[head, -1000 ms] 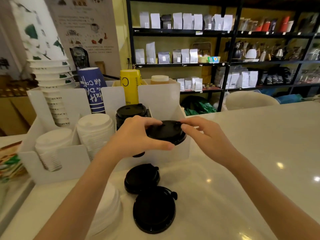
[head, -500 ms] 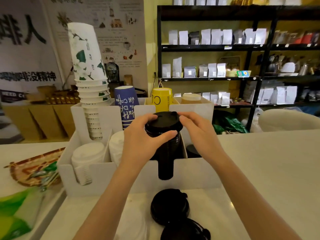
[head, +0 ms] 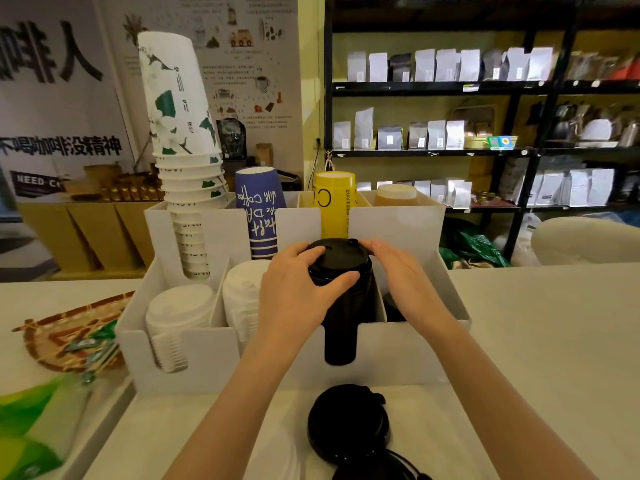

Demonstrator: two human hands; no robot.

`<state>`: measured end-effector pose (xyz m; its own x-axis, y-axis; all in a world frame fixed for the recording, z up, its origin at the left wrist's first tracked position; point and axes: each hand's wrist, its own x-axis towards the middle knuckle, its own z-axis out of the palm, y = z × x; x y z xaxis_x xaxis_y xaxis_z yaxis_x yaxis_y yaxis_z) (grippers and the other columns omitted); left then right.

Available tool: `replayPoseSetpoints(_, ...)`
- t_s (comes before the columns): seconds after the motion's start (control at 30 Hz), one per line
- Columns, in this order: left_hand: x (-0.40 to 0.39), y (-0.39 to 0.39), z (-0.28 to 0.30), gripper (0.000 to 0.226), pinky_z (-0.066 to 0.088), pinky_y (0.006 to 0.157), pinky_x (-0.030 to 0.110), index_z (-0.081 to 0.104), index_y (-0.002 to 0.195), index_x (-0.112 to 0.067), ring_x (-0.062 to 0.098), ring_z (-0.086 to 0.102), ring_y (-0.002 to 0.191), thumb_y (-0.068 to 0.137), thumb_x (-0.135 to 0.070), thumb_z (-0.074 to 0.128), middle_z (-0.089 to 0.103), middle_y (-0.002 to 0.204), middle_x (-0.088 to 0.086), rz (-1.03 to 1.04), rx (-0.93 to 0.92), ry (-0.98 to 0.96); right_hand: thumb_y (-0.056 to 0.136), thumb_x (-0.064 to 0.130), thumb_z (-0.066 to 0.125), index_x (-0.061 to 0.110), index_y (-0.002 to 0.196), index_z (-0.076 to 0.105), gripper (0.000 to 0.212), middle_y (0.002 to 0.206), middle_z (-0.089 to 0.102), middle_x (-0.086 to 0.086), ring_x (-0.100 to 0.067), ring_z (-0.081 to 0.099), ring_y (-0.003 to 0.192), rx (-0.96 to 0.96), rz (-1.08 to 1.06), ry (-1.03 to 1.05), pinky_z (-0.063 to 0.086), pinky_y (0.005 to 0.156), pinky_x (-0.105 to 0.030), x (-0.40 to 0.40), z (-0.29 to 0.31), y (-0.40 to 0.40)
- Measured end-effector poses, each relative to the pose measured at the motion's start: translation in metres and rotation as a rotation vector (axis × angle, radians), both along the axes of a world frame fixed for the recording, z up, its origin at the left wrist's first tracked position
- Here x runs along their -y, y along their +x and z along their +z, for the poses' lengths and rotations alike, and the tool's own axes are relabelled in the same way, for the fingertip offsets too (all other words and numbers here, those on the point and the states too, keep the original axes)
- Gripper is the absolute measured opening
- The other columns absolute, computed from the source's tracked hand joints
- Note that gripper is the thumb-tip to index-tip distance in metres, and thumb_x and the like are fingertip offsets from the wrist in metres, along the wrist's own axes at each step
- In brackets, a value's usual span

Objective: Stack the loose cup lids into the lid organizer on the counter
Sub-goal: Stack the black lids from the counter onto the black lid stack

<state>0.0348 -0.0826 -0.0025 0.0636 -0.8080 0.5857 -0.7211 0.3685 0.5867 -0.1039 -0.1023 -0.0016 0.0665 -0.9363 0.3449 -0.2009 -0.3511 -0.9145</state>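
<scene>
White lids (head: pixel 178 306) stacked in lid organizer (head: pixel 194 355) toward counter's (head: pixel 540 341) left edge. Left hand (head: pixel 294 299) fingers wrapped on black lid (head: pixel 337 258) atop the middle stack, right hand (head: pixel 403 275) fingers touching its rim. Loose lids (head: pixel 346 422) near front edge.

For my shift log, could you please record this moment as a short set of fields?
left hand: gripping top black lid
right hand: fingers on that lid's right edge
black stack: in organizer, third front slot from the left
white lids: two left front slots
loose black lids: on counter, in front of the organizer
</scene>
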Motion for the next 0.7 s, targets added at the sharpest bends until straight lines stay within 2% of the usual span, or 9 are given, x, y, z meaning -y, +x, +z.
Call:
replayPoseSetpoints(0.1,0.002,0.001,0.001,0.063,0.034,0.099,0.028,0.05,0.125,-0.018,0.016,0.043,0.121,0.071,-0.048,0.064,0.052,0.132,0.0,-0.004,0.035,0.033,0.095,0.034,0.031,0.018,0.112,0.06,0.037,0.112,0.063,-0.007,-0.014,0.055,0.107,-0.005,0.007,0.007,0.042,0.095,-0.032,0.003,-0.003,0.0)
replayPoseSetpoints(0.2,0.002,0.002,0.001,0.063,0.033,0.095,0.024,0.05,0.125,-0.018,0.015,0.045,0.12,0.072,-0.048,0.064,0.054,0.131,0.001,-0.014,0.037,0.052,0.094,0.034,0.032,0.017,0.109,0.061,0.036,0.11,0.063,-0.01,-0.016,0.056,0.106,-0.014,0.006,-0.006,0.042,0.093,-0.032,0.005,-0.005,0.0)
replayPoseSetpoints(0.37,0.001,0.005,0.002,0.06,0.034,0.09,0.024,0.053,0.122,-0.02,0.016,0.048,0.117,0.07,-0.049,0.065,0.058,0.127,0.001,-0.017,0.031,0.057,0.095,0.033,0.032,0.018,0.111,0.06,0.036,0.11,0.064,-0.006,-0.009,0.056,0.104,-0.024,0.001,-0.007,0.042,0.083,-0.019,0.006,-0.01,-0.001)
replayPoseSetpoints(0.5,0.002,0.006,0.001,0.06,0.033,0.09,0.024,0.051,0.123,-0.02,0.016,0.047,0.118,0.072,-0.049,0.062,0.056,0.128,0.001,-0.027,0.057,0.07,0.095,0.03,0.031,0.022,0.109,0.06,0.033,0.096,0.061,0.014,0.023,0.051,0.082,-0.022,-0.011,-0.012,0.039,0.068,0.003,0.001,-0.01,-0.004)
replayPoseSetpoints(0.53,0.002,0.006,0.002,0.059,0.034,0.092,0.025,0.05,0.124,-0.019,0.017,0.046,0.119,0.074,-0.049,0.06,0.055,0.129,0.001,-0.036,0.077,0.075,0.095,0.03,0.031,0.023,0.111,0.058,0.032,0.101,0.061,0.014,0.022,0.051,0.089,-0.036,-0.016,-0.02,0.038,0.075,0.001,0.0,-0.01,-0.004)
replayPoseSetpoints(0.6,0.002,0.007,0.004,0.058,0.032,0.095,0.027,0.048,0.126,-0.018,0.018,0.042,0.122,0.077,-0.049,0.055,0.051,0.133,0.003,-0.061,0.098,0.091,0.095,0.03,0.034,0.022,0.126,0.05,0.035,0.121,0.054,0.012,0.006,0.045,0.113,-0.12,-0.057,-0.078,0.033,0.093,-0.012,-0.004,-0.006,-0.006)
replayPoseSetpoints(0.7,-0.003,0.01,0.01,0.054,0.027,0.101,0.028,0.046,0.128,-0.019,0.018,0.035,0.129,0.081,-0.047,0.051,0.044,0.139,0.004,-0.084,0.095,0.067,0.093,0.027,0.039,0.021,0.13,0.044,0.037,0.12,0.049,0.011,0.0,0.041,0.112,-0.206,-0.112,-0.183,0.032,0.085,-0.007,-0.018,0.003,-0.01)
